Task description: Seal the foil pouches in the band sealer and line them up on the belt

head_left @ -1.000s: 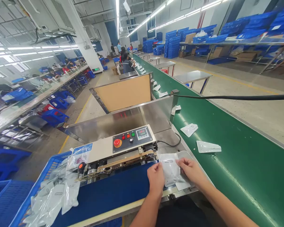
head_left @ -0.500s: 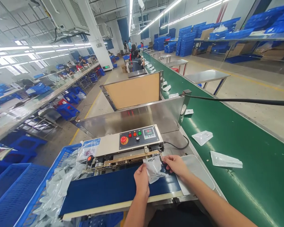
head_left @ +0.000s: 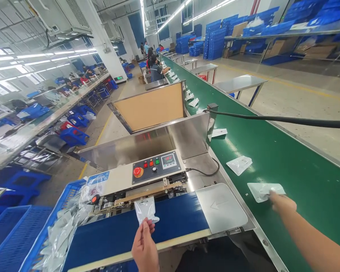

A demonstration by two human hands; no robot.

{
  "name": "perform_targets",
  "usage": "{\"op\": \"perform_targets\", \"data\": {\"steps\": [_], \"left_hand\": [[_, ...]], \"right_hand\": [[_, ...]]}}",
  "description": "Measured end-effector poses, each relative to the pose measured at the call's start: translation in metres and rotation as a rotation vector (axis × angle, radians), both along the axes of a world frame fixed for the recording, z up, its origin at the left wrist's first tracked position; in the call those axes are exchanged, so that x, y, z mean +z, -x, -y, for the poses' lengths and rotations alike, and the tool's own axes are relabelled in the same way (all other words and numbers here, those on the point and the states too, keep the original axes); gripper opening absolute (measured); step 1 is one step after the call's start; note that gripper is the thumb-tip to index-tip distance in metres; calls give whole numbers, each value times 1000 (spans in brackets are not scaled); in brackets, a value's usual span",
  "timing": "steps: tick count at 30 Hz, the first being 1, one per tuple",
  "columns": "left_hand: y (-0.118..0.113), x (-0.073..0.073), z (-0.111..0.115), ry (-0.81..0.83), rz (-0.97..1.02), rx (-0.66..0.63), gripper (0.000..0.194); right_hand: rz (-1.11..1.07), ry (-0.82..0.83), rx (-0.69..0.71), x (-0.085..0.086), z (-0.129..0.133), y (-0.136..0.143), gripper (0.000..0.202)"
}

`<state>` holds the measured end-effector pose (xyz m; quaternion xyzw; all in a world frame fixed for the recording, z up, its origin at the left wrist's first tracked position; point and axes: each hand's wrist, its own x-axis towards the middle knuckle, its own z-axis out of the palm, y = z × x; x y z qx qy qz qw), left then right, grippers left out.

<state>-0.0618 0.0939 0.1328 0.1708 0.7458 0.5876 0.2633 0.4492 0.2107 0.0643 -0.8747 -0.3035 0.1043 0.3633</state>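
A white plastic pouch (head_left: pixel 145 208) hangs with its top edge in the band sealer (head_left: pixel 155 170), over the blue belt (head_left: pixel 178 213). My left hand (head_left: pixel 145 245) has its thumb and fingers pinched at the pouch's lower edge. Out on the green conveyor (head_left: pixel 308 181), my right hand (head_left: pixel 285 204) reaches to another white pouch (head_left: pixel 259 192) lying flat. Its fingers close on that pouch's right end, slightly blurred. A third pouch (head_left: pixel 239 165) lies farther up the conveyor, apart from both hands.
A blue basket (head_left: pixel 35 245) heaped with filled pouches (head_left: pixel 65 226) stands left of the sealer. The sealer's metal side plate (head_left: pixel 221 207) lies between blue belt and conveyor. A black cable (head_left: pixel 272 118) crosses above the conveyor. People (head_left: pixel 155 68) sit farther along it.
The pouch at the sealer has moved left along the band, my left hand following. My right hand has left it and swung right to a pouch on the green conveyor. The view has shifted slightly.
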Motion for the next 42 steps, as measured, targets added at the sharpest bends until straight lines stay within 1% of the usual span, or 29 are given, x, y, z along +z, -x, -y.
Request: {"op": "perform_targets", "data": {"steps": [2,4,5,7,9,11,13,15,18,20,23,26,28,31,34,36,39,42], "left_hand": [[-14,2,-6,-9,-21,-56,67],[-33,6,-13,-16,-45,-169,67],[-44,9,-18,-29,-63,-249,66],[-68,16,-27,-75,-134,-441,57],[-92,25,-40,-141,-242,-633,46],[-113,33,-53,-205,-334,-790,40],[-129,36,-65,-235,-349,-897,42],[-138,34,-73,-199,-284,-944,44],[-141,23,-75,-109,-156,-919,54],[-138,14,-72,-87,-82,-890,55],[-135,0,-68,-79,35,-887,53],[-132,-11,-69,-14,97,-870,52],[-131,-19,-74,41,133,-812,53],[-132,-27,-83,72,204,-730,51],[-130,-31,-92,77,247,-656,53],[-123,-31,-95,73,270,-602,54],[-105,-29,-95,63,299,-534,57],[-80,-25,-90,47,315,-484,59]], "right_hand": [[-94,48,-1,0,-1,8,57],[-144,52,24,9,-2,24,51],[-151,29,48,18,-1,36,49],[-140,-58,123,42,4,64,50],[-140,-156,273,70,12,99,54],[-179,-207,485,92,22,135,59],[-274,-191,687,103,30,164,64],[-409,-135,805,105,37,182,65],[-668,-77,889,98,48,193,62],[-787,-68,900,91,54,195,61],[-797,-63,847,81,58,197,58],[-762,-22,794,71,55,196,58],[-760,44,758,64,50,191,59],[-826,131,674,59,37,185,60],[-891,161,634,59,18,190,57],[-900,181,646,60,5,202,54],[-885,214,680,60,-10,229,49],[-866,232,737,61,-15,257,47]]}}
